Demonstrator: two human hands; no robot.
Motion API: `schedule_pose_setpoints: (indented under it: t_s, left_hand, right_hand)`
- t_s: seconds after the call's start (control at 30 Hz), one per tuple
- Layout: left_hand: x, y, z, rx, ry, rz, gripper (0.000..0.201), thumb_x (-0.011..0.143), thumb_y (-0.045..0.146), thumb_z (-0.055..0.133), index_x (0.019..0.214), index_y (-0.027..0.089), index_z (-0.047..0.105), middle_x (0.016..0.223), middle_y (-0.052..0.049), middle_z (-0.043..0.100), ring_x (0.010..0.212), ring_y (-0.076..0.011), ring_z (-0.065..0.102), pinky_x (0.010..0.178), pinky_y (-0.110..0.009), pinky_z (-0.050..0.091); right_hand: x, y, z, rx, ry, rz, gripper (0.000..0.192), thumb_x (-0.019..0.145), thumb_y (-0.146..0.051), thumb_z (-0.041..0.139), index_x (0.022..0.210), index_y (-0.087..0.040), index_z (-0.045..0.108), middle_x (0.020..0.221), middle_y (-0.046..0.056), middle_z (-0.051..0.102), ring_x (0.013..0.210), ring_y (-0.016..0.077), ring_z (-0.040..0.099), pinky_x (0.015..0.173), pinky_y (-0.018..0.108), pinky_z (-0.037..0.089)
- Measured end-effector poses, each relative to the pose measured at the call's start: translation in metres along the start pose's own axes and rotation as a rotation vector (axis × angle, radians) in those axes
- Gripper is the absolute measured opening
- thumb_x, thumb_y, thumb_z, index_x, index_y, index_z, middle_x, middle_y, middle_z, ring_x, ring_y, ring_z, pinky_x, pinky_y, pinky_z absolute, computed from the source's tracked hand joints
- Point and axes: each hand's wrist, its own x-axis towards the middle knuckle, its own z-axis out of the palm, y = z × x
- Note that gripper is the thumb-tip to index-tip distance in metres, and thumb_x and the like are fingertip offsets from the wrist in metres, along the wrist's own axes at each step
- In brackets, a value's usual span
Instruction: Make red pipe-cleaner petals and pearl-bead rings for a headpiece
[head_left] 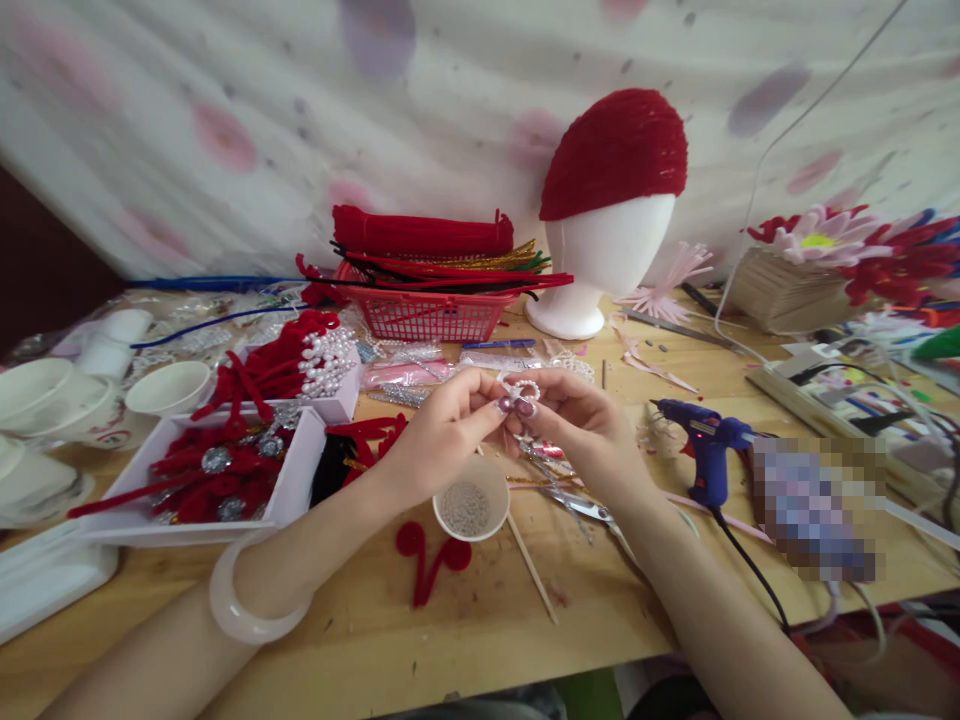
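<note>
Beading step: left hand (442,430) and right hand (581,425) both pinch a small pearl loop (523,390) above the bead cup (471,498). Next move likely needs steady fingertip control.

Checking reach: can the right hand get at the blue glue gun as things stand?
Probably yes. The glue gun stands just beside the right hand with nothing between them, but both hands pinch a small pearl ring, so it isn't free.

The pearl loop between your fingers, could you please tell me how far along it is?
Done: the pearl loop already curves into a small beaded ring. In hand: left hand and right hand pinch it together above the cup of beads. Left: its ends seem unfastened; the glue gun lies unused.
</note>
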Motion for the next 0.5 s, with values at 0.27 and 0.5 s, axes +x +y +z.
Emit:
schedule_pose_setpoints:
  t_s: [0.27,0.5]
  left_hand:
    - [0.008,-0.001,0.005,-0.138,0.024,-0.118,0.010,0.083,0.007,0.051,0.081,0.016,0.052,0.064,0.005,0.057,0.054,-0.0080,0.057,0.059,-0.024,0.049]
    - [0.011,0.004,0.013,-0.040,0.038,-0.204,0.013,0.090,0.009,0.041,0.085,0.021,0.046,0.050,0.012,0.038,0.038,-0.0048,0.024,0.036,-0.016,0.026]
  right_hand:
    - [-0.001,0.005,-0.005,-0.149,0.137,-0.016,0.016,0.086,-0.036,0.075,0.093,-0.021,0.076,0.076,0.000,0.071,0.062,0.0102,0.061,0.060,0.022,0.052]
    - [0.001,0.007,-0.008,-0.118,0.142,-0.077,0.014,0.090,-0.029,0.072,0.103,-0.026,0.075,0.072,-0.004,0.066,0.064,0.0095,0.057,0.062,0.021,0.047]
